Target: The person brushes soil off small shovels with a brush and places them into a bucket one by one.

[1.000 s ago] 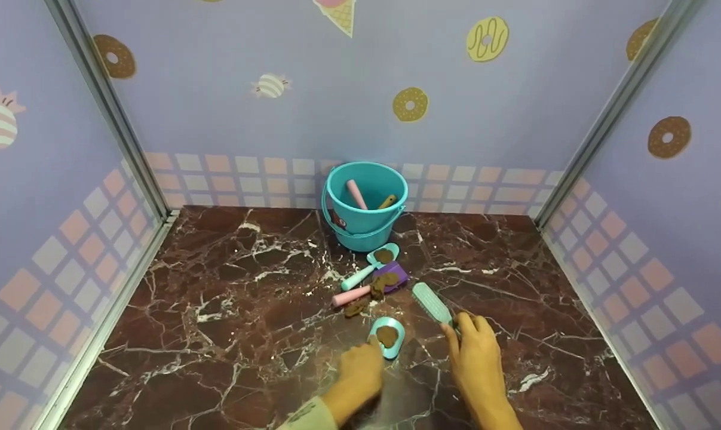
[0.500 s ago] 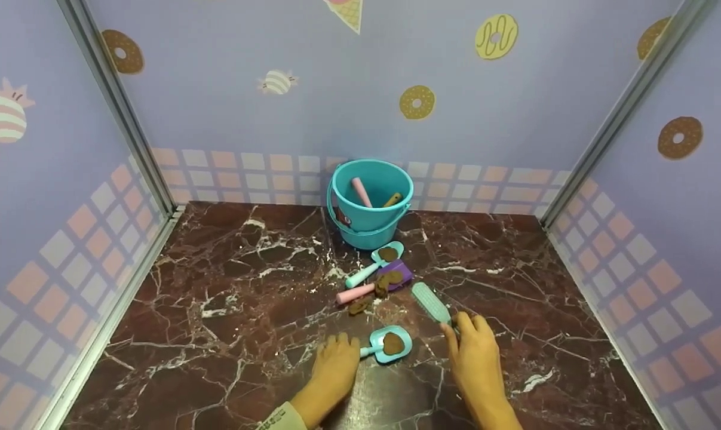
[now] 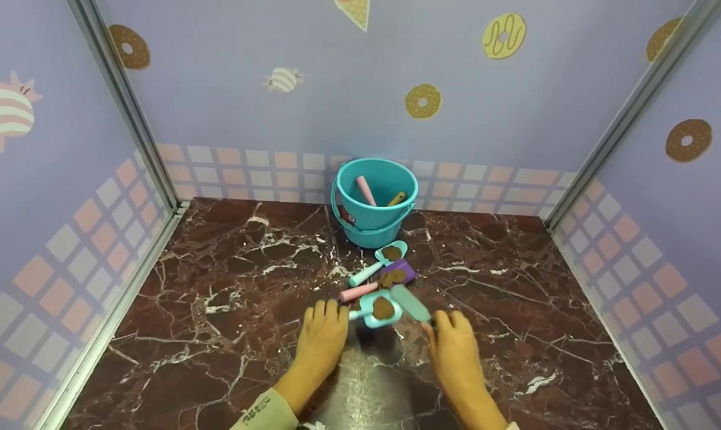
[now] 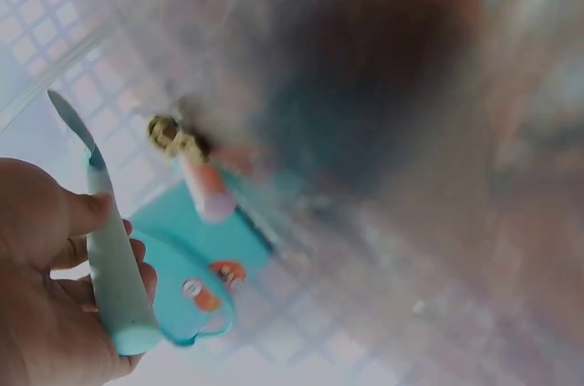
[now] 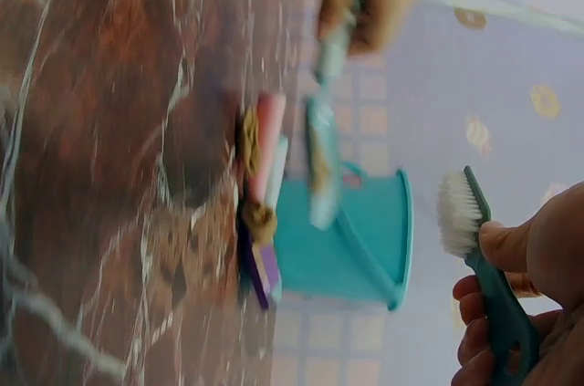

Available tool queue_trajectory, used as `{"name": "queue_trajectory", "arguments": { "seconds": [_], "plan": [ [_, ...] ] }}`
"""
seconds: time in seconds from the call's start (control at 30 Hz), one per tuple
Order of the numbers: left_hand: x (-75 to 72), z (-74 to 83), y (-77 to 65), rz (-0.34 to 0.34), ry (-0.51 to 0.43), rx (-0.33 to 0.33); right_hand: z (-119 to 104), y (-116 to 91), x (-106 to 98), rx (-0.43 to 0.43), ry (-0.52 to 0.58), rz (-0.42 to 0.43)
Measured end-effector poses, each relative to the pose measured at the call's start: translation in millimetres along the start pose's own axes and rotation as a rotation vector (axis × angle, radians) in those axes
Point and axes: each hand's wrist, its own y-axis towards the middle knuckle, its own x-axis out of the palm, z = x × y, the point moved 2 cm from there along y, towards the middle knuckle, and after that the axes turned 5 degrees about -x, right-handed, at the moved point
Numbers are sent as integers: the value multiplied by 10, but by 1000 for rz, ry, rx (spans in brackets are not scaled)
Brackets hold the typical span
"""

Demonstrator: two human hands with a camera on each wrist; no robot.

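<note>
The light-blue plastic scoop (image 3: 369, 321), raised over the dark red marbled tabletop (image 3: 229, 358), looks light and stiff. At left, the left hand (image 3: 321, 334) curls round its smooth, perhaps slippery handle, a sound place to hold; the brown clump (image 3: 383, 307) on the blade looks soft and liable to slide if tilted. At right, the right hand (image 3: 456, 352) grips the teal plastic brush with white bristles (image 3: 411, 303) by its handle. Farther off, a pink-handled purple shovel (image 3: 407, 269) and a second light-blue scoop (image 3: 365, 275) stand in the way of the turquoise plastic bucket (image 3: 366, 224).
</note>
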Motion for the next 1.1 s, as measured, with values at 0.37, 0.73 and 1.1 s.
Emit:
{"name": "queue_trajectory", "arguments": {
  "seconds": [0.37, 0.73, 1.1],
  "plan": [
    [-330, 70, 197, 140, 26, -77, -450, 105, 295, -178, -21, 75],
    [-414, 58, 190, 170, 62, -67, -185, 181, 323, -149, -74, 154],
    [-436, 104, 163, 81, 82, -129, -259, 140, 301, -179, -3, 159]
  ]
}}
